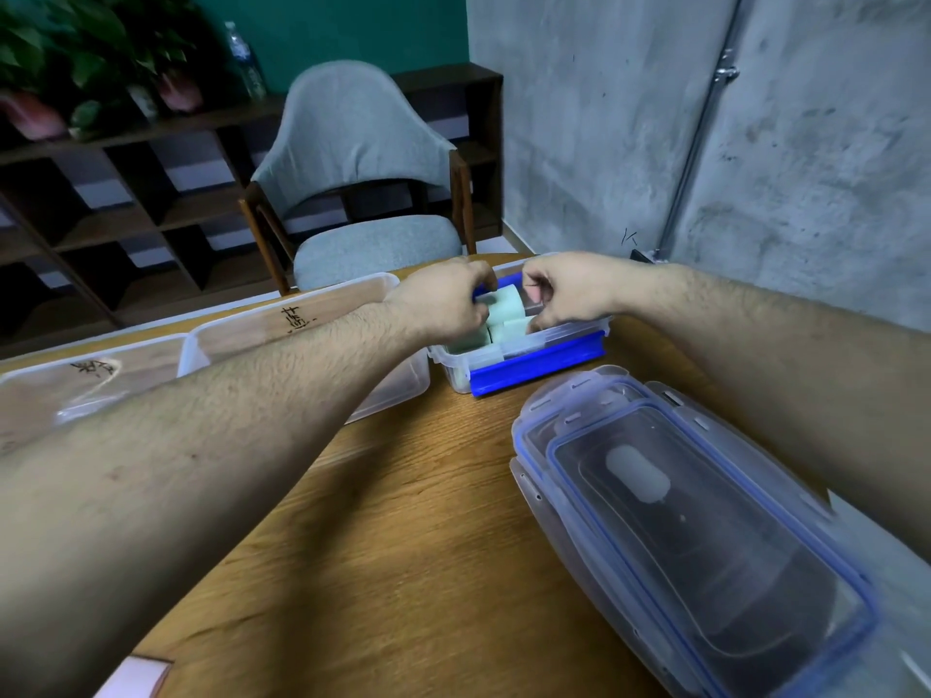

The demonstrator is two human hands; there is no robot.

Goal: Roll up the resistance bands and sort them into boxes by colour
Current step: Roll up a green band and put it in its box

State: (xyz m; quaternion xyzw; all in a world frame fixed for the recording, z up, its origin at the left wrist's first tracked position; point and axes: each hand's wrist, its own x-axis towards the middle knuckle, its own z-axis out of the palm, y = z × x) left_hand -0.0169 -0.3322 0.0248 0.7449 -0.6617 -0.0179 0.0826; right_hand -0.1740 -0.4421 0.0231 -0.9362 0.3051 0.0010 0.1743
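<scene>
Two clear plastic boxes point(302, 319) sit at left. The left hand point(443, 299) and right hand point(569, 294) both curl their fingers around a pale green rolled band point(506, 307), held between them above the blue-clipped clear box point(534, 357).

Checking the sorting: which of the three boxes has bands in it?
The blue-clipped box at the far right, under both hands, holds pale green rolls; the two clear boxes left of it look empty.

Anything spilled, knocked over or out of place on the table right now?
Nothing stands out. The pale green rolls sit inside the blue-clipped box, both hands on them; the lids lie stacked flat nearby.
</scene>
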